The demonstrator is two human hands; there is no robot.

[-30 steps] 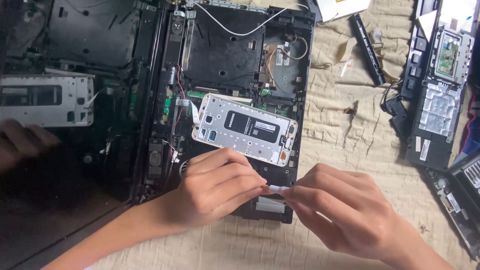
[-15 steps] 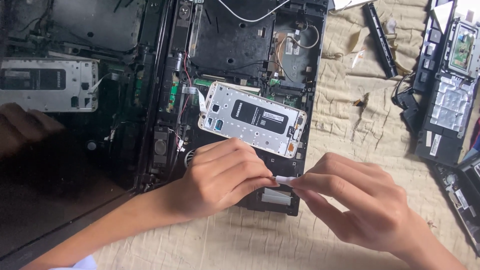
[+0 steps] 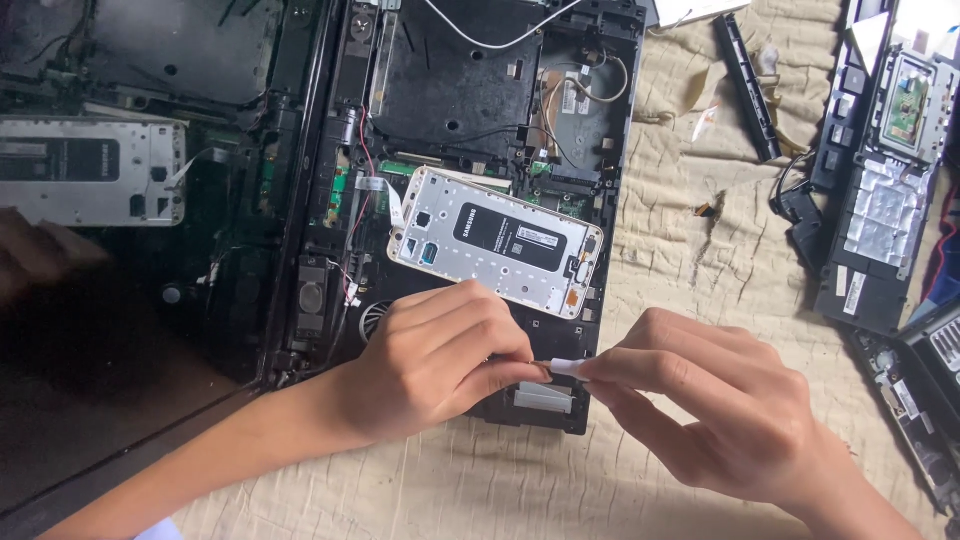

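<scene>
left hand (image 3: 440,360) and right hand (image 3: 720,420) meet at lower centre of frame, fingertips of both pinched on small white strip (image 3: 565,368) between them. strip sits just above lower edge of opened black laptop base (image 3: 470,100). white phone frame (image 3: 495,240) lies tilted on laptop base, just above left hand. dark screen at left mirrors phone frame. black bar (image 3: 745,85) and dismantled laptop parts (image 3: 880,210) at upper right on beige quilted cloth (image 3: 680,260).

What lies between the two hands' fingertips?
In the head view, a small white strip spans the gap, pinched by the left hand and the right hand, above the opened laptop base.
</scene>
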